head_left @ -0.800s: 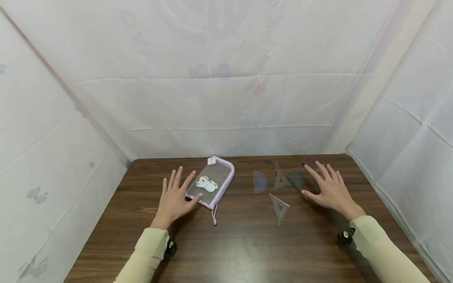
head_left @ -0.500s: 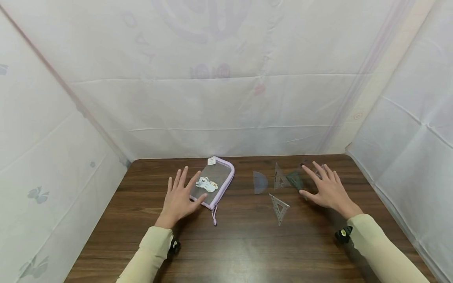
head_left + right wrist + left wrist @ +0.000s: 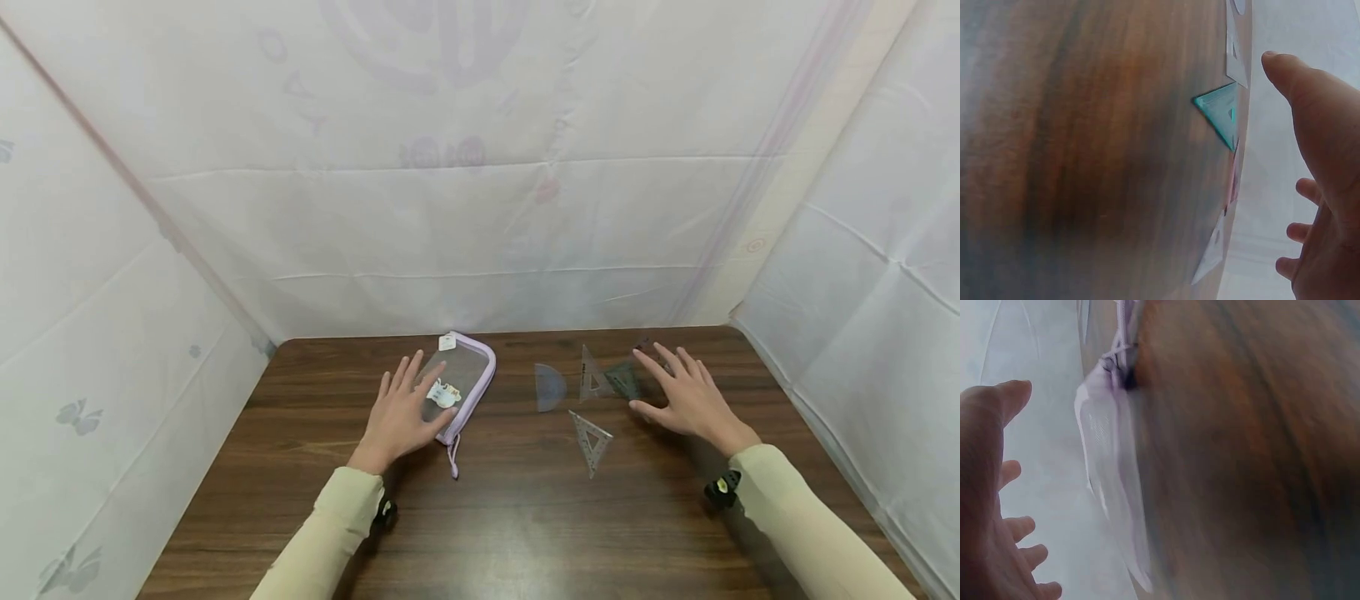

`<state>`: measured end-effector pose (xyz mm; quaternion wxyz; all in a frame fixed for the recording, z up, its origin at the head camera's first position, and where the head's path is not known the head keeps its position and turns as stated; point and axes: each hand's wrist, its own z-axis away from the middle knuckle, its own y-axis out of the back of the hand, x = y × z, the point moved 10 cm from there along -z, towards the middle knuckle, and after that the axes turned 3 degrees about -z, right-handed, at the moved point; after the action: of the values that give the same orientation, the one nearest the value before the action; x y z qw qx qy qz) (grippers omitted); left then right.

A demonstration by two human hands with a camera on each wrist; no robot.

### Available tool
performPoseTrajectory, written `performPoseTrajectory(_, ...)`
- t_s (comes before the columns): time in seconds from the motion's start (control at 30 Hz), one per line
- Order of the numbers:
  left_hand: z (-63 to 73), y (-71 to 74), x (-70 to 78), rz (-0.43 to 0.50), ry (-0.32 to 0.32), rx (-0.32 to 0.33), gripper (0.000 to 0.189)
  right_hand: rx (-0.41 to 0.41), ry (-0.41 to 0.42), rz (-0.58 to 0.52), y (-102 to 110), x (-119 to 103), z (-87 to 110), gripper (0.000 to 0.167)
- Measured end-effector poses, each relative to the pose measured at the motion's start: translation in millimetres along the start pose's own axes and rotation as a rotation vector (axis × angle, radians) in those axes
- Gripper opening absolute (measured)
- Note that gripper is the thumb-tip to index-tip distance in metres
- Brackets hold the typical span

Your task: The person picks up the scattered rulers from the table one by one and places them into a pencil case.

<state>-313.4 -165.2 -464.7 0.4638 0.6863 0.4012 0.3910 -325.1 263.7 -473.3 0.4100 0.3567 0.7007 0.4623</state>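
Observation:
My left hand [image 3: 401, 417] hovers with spread fingers over the left part of a mesh zip pouch [image 3: 474, 400] with lilac edging and a cartoon patch; nothing is in its grasp. In the left wrist view the hand stands apart from the pouch [image 3: 1110, 444]. Over the table's right side, my right hand [image 3: 693, 404] is spread too and holds nothing. Nearest to it lies a green set square [image 3: 622, 380]. The right wrist view shows this green set square [image 3: 1222, 115], a pink piece [image 3: 1234, 178] and a clear piece [image 3: 1211, 253], the last two mostly hidden by the hand in the head view.
Between the hands lie a bluish protractor [image 3: 550, 387], a clear set square [image 3: 592, 379] and, closer to me, another clear set square [image 3: 591, 442]. A lilac zip cord [image 3: 453, 458] trails from the pouch. White printed sheeting [image 3: 480, 250] encloses the wooden table [image 3: 510, 517] behind and at both sides.
My left hand has moved right, from beside the pouch to over its left part. The right hand has shifted slightly left. The pouch and the drawing tools lie where they were.

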Motion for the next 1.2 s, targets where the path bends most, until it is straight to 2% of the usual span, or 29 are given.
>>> performPoseTrajectory(0.27, -12.1, -2.6, 18.0, 0.009, -0.019, -0.034, 0.075, 0.002, 0.054, -0.027, 4, -10, -10.6, 0.087)
performPoseTrajectory(0.57, -21.9, -0.8, 41.9, -0.003, -0.071, -0.032, 0.064, -0.070, 0.031, -0.011, -6, -17, -17.7, 0.085)
performPoseTrajectory(0.8, -27.0, -7.3, 55.6, -0.027, -0.072, -0.096, 0.060, -0.081, 0.040, -0.046, -11, -22, -21.4, 0.084)
performPoseTrajectory(0.9, -28.3, -9.2, 60.3, -0.034, -0.067, -0.101, 0.060, -0.085, 0.037, -0.046, -12, -24, -22.6, 0.083)
performPoseTrajectory(1.2, -32.0, -13.4, 71.9, -0.161, -0.045, -0.071, 0.049, -0.069, 0.068, -0.096, -15, -37, -25.9, 0.080)
